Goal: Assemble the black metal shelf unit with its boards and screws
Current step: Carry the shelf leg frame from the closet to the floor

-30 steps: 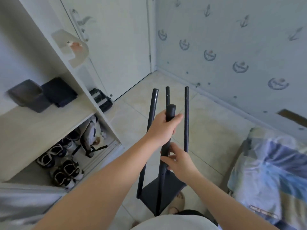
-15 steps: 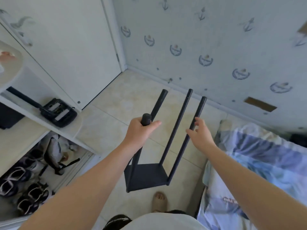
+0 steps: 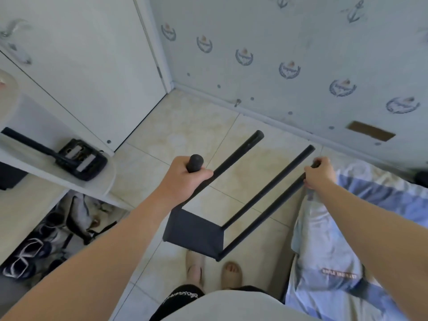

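The black metal shelf unit (image 3: 196,232) hangs above the tiled floor, one dark board at its lower end and four black posts slanting up to the right. My left hand (image 3: 185,179) grips the near-left post just below its rounded top. My right hand (image 3: 319,173) grips the upper end of the rightmost post (image 3: 273,209). Two middle posts (image 3: 266,191) stand free between my hands.
A white shelf cabinet (image 3: 69,181) with a black box on it stands at the left, shoes beneath it. A bed with blue bedding (image 3: 347,239) fills the right. My sandalled feet (image 3: 213,272) are under the unit. Wall and door lie ahead.
My right hand moved from the near post out to the rightmost post and closed round its top. The unit tilted further to the right and swung towards the bed.
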The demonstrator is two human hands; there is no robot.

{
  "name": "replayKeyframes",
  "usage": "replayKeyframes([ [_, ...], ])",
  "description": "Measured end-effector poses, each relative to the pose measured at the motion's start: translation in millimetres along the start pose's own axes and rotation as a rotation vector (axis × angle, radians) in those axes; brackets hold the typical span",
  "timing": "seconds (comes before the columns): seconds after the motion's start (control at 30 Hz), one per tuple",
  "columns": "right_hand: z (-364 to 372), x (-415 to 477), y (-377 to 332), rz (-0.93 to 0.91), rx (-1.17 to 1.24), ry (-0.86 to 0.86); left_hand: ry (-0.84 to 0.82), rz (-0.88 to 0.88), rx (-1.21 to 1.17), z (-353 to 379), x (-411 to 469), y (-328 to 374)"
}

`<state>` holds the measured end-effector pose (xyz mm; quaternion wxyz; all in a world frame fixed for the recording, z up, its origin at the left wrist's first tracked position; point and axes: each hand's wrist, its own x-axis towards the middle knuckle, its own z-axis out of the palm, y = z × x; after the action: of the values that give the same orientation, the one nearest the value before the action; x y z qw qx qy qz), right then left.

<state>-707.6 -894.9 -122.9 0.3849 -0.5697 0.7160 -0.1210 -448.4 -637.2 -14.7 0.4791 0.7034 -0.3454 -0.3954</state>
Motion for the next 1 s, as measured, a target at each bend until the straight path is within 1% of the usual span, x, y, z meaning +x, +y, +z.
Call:
replayKeyframes([
  [0.07,8.1,-4.2,0.0,-0.024,0.012,0.014,-0.017,-0.023,0.041,-9.7,10.8,-9.4],
  [0.17,26.3,-23.4,-6.9,-0.051,0.057,-0.017,-0.021,-0.124,0.215,-21.5,36.1,-31.4],
  [0.23,40.9,-37.0,-10.0,-0.062,0.061,-0.031,0.004,-0.211,0.297,-27.3,52.9,-54.2],
  [0.33,66.0,-51.7,-8.6,-0.068,0.003,-0.044,0.074,-0.312,0.389,-38.0,71.4,-100.5],
  [0.4,84.9,-57.4,-2.6,-0.061,-0.048,-0.049,0.08,-0.36,0.391,-43.8,82.7,-132.7],
  [0.53,128.6,-59.9,17.5,-0.007,-0.096,-0.08,0.042,-0.451,0.278,-41.3,109.8,-194.3],
  [0.63,164.8,-54.1,36.5,0.037,-0.117,-0.114,0.002,-0.487,0.28,-27.7,127.7,-238.6],
  [0.73,198.5,-42.5,56.9,0.076,-0.12,-0.093,0.002,-0.499,0.323,-10.6,143.5,-279.2],
  [0.87,229.5,-28.9,87.4,0.125,-0.116,-0.066,-0.005,-0.513,0.362,9.6,158.4,-316.7],
  [1.0,243.0,-18.2,112.0,0.125,-0.104,-0.047,-0.026,-0.442,0.393,29.5,171.1,-336.3],
])
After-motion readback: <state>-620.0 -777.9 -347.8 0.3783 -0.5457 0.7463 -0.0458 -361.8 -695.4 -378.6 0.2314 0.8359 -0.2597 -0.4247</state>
